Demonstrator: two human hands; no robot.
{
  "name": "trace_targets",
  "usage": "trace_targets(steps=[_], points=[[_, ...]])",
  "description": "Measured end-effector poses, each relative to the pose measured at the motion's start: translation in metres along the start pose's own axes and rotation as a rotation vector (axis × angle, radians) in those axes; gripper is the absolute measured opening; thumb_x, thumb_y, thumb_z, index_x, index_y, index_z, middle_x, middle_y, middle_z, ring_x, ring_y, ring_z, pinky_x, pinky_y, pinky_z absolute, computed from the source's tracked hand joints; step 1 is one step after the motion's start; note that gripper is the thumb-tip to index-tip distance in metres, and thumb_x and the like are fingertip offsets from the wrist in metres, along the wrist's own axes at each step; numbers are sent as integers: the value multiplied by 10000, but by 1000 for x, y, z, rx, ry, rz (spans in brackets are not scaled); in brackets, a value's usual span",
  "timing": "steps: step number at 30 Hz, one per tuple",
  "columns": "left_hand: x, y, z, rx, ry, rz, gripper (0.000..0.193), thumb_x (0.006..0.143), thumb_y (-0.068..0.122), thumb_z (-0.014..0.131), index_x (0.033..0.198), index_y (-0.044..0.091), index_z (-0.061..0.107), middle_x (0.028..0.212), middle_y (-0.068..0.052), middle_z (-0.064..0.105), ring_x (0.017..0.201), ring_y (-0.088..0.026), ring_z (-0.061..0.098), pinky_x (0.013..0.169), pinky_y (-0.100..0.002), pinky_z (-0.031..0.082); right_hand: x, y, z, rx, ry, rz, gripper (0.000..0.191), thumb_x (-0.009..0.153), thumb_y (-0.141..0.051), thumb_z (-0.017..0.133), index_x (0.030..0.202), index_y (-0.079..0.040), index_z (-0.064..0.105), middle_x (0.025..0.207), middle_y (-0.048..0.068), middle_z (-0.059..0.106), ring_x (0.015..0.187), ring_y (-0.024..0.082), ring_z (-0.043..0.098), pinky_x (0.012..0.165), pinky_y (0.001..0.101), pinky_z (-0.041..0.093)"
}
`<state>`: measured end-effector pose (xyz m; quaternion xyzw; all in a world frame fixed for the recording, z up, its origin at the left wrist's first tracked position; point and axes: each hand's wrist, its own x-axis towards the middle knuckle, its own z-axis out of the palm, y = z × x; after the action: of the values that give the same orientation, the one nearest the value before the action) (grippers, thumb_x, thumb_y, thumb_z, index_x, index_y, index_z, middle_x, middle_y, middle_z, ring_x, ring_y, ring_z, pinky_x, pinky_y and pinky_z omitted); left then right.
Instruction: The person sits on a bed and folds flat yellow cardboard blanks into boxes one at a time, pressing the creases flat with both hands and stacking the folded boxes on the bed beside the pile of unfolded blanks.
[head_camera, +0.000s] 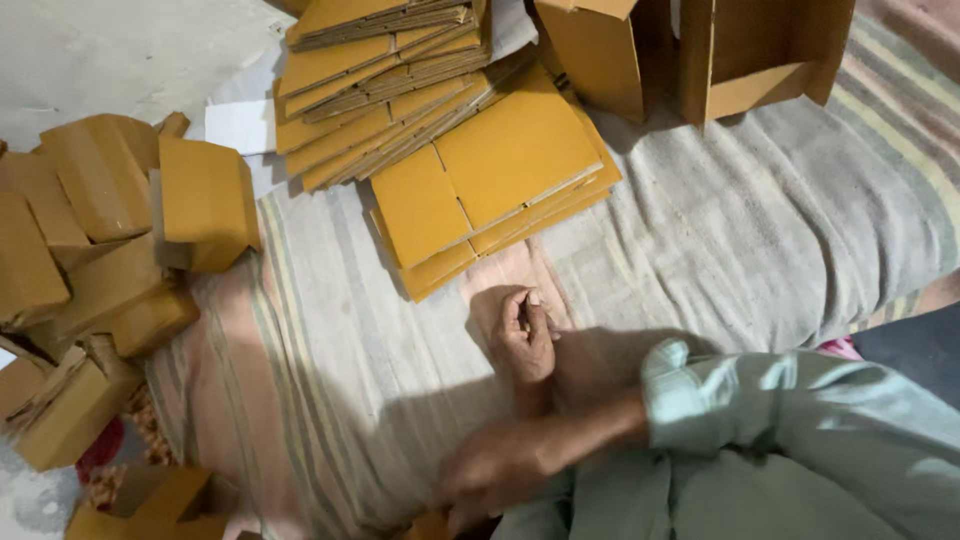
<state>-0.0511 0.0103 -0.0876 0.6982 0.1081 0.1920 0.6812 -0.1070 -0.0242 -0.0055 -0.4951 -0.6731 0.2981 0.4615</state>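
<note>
Cardboard blanks (490, 190) are sitting in a loose slanted stack that risks sliding, while the left hand (527, 335) is curled closed on nothing and the blurred right hand (490, 470) is hiding its grip, so I cannot tell.

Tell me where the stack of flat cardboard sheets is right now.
The stack of flat cardboard sheets lies top centre on the striped cloth, just beyond the person's hands.

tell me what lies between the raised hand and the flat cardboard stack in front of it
Head view: only bare striped cloth lies between the left hand and the stack of flat cardboard blanks; nothing else sits in that gap.
</note>
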Motion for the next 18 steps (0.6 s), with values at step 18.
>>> trace_targets(steps=[18], points=[[118, 63, -36, 884, 667, 275, 517, 962, 331, 645, 1329, -30, 598, 1313, -237, 594, 1201, -401, 519, 1003, -537, 413, -136, 34, -216, -845, 1228, 796, 479, 1079, -369, 555, 1419, -33, 584, 1364, 239, 527, 1278, 430, 443, 1075, 564, 341]])
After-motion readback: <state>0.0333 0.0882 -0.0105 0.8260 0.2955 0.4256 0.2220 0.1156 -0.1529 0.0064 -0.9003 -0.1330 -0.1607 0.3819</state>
